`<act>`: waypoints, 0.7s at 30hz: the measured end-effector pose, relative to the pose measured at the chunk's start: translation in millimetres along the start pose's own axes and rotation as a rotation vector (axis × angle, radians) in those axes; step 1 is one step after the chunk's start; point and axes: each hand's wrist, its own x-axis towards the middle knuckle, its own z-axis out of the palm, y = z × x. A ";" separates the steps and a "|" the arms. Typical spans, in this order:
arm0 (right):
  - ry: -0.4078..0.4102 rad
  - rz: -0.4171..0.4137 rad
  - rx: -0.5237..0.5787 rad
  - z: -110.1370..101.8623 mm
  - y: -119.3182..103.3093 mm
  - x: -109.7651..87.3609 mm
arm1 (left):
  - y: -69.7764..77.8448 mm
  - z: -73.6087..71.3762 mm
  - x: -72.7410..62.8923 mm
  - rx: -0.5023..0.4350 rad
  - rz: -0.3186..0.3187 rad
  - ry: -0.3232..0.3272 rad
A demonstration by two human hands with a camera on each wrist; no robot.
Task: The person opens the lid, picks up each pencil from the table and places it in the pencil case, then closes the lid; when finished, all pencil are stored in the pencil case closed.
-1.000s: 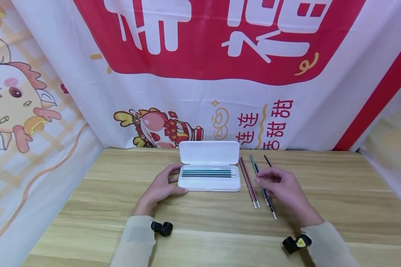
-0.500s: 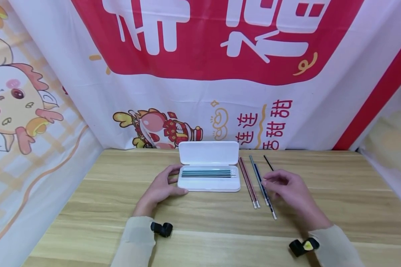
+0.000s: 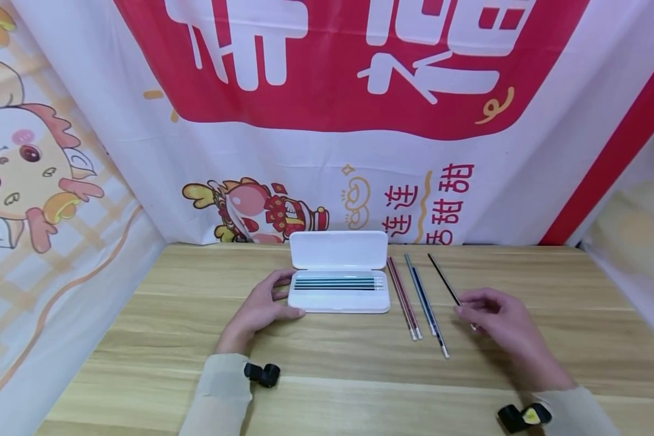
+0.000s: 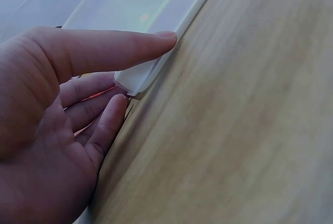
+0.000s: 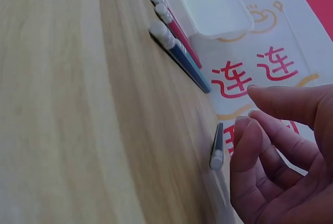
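An open white pencil case (image 3: 338, 304) stands at the back middle of the table, its lid raised; several dark green pencils (image 3: 335, 283) lie along its rear side. My left hand (image 3: 261, 309) holds the case's left end, thumb (image 4: 156, 44) along the front edge and fingers round the corner. To the right, my right hand (image 3: 496, 315) hovers at the white-tipped end of a black pencil (image 3: 443, 277). In the right wrist view, thumb and forefinger are apart, and that pencil (image 5: 217, 151) lies on the table beyond the fingers.
Beside the case lie two dark red pencils (image 3: 406, 300), then two blue pencils (image 3: 426, 303), their white ends toward me. The wooden table (image 3: 327, 351) meets a printed red and white cloth (image 3: 332, 151) at its back edge.
My right hand has moved right and toward me, off the blue pencils to the black pencil's near end. The black pencil now shows along most of its length. My left hand stays put.
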 end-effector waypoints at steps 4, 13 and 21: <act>0.007 0.010 -0.010 -4.7 3.9 0.1 | -0.2 -0.2 0.4 -0.006 -0.003 0.001; -0.006 -0.001 0.013 -10.8 10.0 2.4 | 0.9 -0.1 0.5 -0.013 -0.009 -0.001; -0.014 0.038 -0.050 -12.4 8.8 3.9 | -0.4 -0.4 1.4 -0.014 -0.005 -0.005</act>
